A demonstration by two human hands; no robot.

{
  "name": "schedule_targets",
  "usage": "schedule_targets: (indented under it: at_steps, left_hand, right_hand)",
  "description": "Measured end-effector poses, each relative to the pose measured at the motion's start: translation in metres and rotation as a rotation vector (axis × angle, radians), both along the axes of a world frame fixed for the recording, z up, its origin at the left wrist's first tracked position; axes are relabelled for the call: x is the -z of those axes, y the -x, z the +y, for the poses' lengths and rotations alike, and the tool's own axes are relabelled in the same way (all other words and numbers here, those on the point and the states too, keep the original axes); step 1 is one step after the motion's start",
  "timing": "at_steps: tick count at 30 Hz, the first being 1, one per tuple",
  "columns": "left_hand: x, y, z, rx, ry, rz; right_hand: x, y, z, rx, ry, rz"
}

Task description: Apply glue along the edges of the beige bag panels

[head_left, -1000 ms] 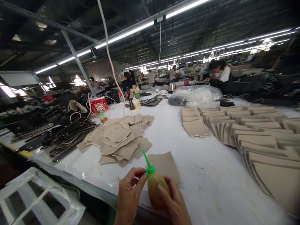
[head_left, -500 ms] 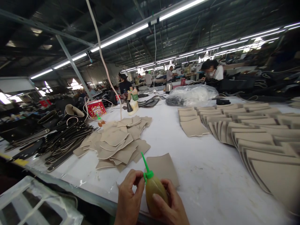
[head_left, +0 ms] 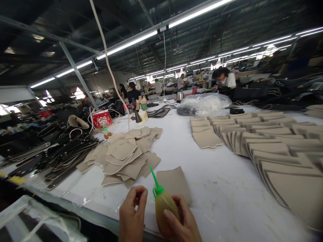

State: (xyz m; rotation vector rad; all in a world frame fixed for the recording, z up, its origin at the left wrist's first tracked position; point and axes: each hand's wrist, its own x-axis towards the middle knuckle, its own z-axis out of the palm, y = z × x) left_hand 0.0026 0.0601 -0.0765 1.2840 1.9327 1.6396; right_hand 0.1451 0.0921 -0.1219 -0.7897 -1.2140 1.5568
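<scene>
One bottle (head_left: 165, 201) of yellowish liquid (head_left: 160, 222) — right hand (head_left: 186, 220) wrapped round it, left hand (head_left: 131, 210) pinched, any hold unclear

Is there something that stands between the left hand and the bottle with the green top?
Nothing visible does: the left hand is apart from the bottle, and the white table shows through the gap. The right hand holds the bottle's other side.
</scene>
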Motion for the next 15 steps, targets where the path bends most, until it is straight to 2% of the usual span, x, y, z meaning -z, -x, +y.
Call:
schedule_targets:
  at_steps: [4, 8, 11, 15]
  left_hand:
    - [-0.007, 0.006, -0.001, -0.105, 0.014, -0.120]
    - [-0.005, 0.042, -0.005, -0.269, 0.030, -0.088]
    - [0.003, 0.071, -0.010, -0.301, 0.016, -0.134]
    - [0.007, 0.088, -0.017, -0.411, -0.056, -0.253]
  right_hand:
    - [-0.003, -0.001, -0.001, -0.022, -0.001, 0.026]
    - [0.000, -0.001, -0.003, -0.008, -0.006, 0.026]
    - [0.003, 0.002, -0.005, 0.024, -0.023, 0.041]
    - [0.007, 0.004, -0.007, 0.061, -0.001, 0.070]
